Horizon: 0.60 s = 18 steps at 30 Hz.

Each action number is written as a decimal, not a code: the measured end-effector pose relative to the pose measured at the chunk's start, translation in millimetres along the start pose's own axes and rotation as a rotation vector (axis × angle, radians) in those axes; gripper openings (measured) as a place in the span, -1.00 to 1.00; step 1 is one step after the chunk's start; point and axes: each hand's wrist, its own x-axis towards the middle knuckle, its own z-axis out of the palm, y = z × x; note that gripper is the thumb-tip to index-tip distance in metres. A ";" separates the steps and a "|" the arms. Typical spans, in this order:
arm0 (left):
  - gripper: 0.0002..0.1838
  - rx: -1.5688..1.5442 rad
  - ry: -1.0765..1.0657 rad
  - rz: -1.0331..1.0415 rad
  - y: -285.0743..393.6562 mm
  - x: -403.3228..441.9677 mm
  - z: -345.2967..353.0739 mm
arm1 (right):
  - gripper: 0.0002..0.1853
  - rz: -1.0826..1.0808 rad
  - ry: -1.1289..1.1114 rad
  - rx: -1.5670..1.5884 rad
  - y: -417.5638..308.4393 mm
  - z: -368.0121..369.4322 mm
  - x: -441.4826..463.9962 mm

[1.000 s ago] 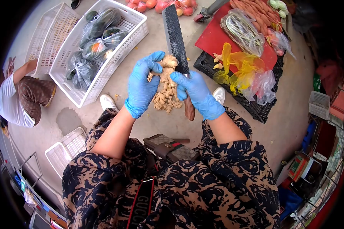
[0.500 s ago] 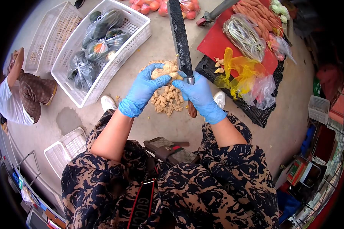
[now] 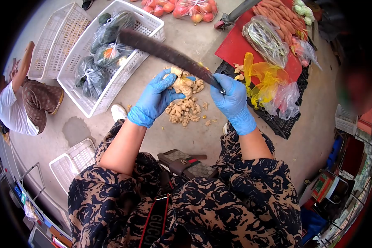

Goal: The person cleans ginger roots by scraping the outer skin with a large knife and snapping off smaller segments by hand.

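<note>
My left hand (image 3: 152, 101), in a blue glove, is closed around a knobbly piece of ginger (image 3: 184, 85). In my right hand (image 3: 232, 101), also gloved, is a long knife (image 3: 165, 53) with a dark, stained blade. The blade slants up and to the left, passing above the ginger; I cannot tell whether it touches. My right fingers hide the knife's handle. Below both hands, a heap of ginger pieces (image 3: 183, 111) lies on the concrete floor, with more pieces partly hidden behind the held one.
On the left stands a white crate (image 3: 93, 106) with bagged dark green produce. A black crate (image 3: 282, 127) bears yellow netting (image 3: 262, 78) and clear plastic. Carrots (image 3: 277, 14) lie on a red board (image 3: 231, 41). Bagged red fruit (image 3: 196, 10) sits ahead. A person (image 3: 18, 103) is at far left.
The knife has swung from pointing straight ahead to slanting left. My right hand has moved right, away from the ginger and my left hand. The left hand keeps its hold.
</note>
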 end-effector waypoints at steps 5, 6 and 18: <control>-0.66 -0.009 -0.033 0.023 -18.3 2.4 -27.7 | -0.60 -0.280 -0.136 -0.265 -2.6 5.2 -7.6; -0.66 -0.030 -0.038 -0.003 -18.2 2.4 -25.3 | -0.61 -0.272 -0.149 -0.287 -3.5 4.9 -7.7; -0.67 -0.106 0.053 -0.045 -15.8 -2.0 -6.6 | -0.74 0.045 -0.172 -0.284 8.6 20.3 -17.6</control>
